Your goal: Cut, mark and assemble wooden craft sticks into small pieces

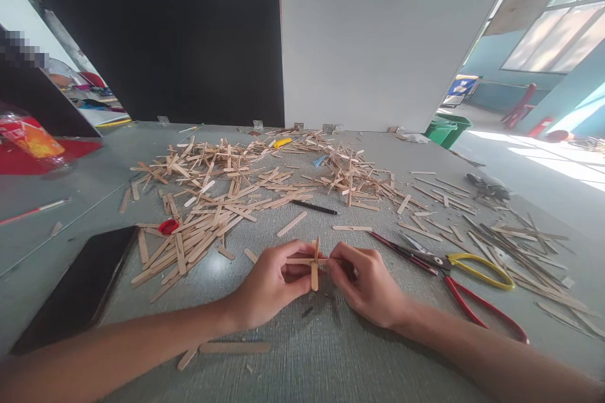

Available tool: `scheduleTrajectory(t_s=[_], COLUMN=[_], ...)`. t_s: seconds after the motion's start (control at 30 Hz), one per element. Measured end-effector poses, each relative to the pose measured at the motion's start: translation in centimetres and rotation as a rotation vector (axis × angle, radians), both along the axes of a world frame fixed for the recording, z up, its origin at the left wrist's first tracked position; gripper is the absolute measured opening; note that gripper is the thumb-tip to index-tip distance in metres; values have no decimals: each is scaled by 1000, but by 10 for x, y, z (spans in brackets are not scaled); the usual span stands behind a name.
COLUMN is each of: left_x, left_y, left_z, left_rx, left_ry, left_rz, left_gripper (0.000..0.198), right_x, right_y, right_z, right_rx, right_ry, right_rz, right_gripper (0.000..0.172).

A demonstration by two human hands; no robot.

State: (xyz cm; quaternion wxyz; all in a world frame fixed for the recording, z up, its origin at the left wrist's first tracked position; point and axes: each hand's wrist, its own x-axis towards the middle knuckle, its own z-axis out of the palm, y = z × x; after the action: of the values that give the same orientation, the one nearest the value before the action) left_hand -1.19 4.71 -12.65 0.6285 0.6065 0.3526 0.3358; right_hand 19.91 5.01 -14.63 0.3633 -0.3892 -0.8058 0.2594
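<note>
1. The grey counter (293, 352) fills the lower view. A black panel (179, 31) and a white panel (378, 31) stand upright side by side along its far edge.
2. A broad heap of flat wooden sticks (212, 201) spreads over the middle and left of the counter, reaching towards the panels. A looser scatter of thin strips (515, 245) lies to the right.
3. A dark phone (80, 286) lies flat, screen up, near the left edge, just beside the heap's nearest sticks.
4. A pair of cutters (454, 267), with one yellow handle and one red, lies on the counter just right of the right hand. Its tips point towards the hands.
5. The left hand (271, 283) is closed, with thumb and fingers pinching the left end of a crosswise stick.
6. The right hand (368, 283) is likewise closed, its fingertips gripping the same stick's right end.
7. The stick cross (314, 261) is held between the two hands, just above the counter's near middle. One stick runs level and another stands upright across it. Whether the two are fastened together or merely pressed cannot be told from this view.
8. A single loose stick (234, 347) lies flat by the left forearm.
9. A black pen (314, 207) lies beyond the hands at the heap's edge.
10. A small red cap (168, 226) sits among the sticks on the left.
</note>
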Motion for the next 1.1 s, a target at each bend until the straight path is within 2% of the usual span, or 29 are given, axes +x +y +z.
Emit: scheduleTrajectory(t_s=[0.17, 0.37, 0.43, 0.5, 0.57, 0.63, 0.73, 0.8, 0.97, 1.1], left_x=[1, 0, 0, 0, 0, -1, -2, -2, -1, -1], left_y=[1, 0, 0, 1, 1, 2, 2, 2, 2, 2], left_z=[0, -2, -3, -4, -5, -5, -7, -7, -12, -15], left_rx=[15, 38, 46, 42, 39, 56, 84, 89, 99, 18], left_ry=[1, 0, 13, 24, 15, 7, 27, 31, 19, -23], left_rz=[-2, -2, 10, 29, 41, 46, 29, 7, 37, 53], left_gripper=[26, 23, 24, 28, 31, 32, 32, 32, 34, 42], right_x=[1, 0, 0, 1, 1, 2, 2, 1, 0, 2], right_y=[1, 2, 1, 0, -1, -2, -3, -3, -4, -4], right_z=[0, -2, -2, -3, -5, -5, -3, -1, -1, -4], right_rx=[-26, -2, 42, 138, 253, 319, 364, 390, 325, 298], right_ry=[5, -5, -7, -2, 7, 2, -102, -186, -169, -111], right_rz=[12, 21, -10, -101, -167, -72, 281, 397, 261, 186], right_gripper=[22, 22, 15, 3, 13, 21, 34, 35, 18, 18])
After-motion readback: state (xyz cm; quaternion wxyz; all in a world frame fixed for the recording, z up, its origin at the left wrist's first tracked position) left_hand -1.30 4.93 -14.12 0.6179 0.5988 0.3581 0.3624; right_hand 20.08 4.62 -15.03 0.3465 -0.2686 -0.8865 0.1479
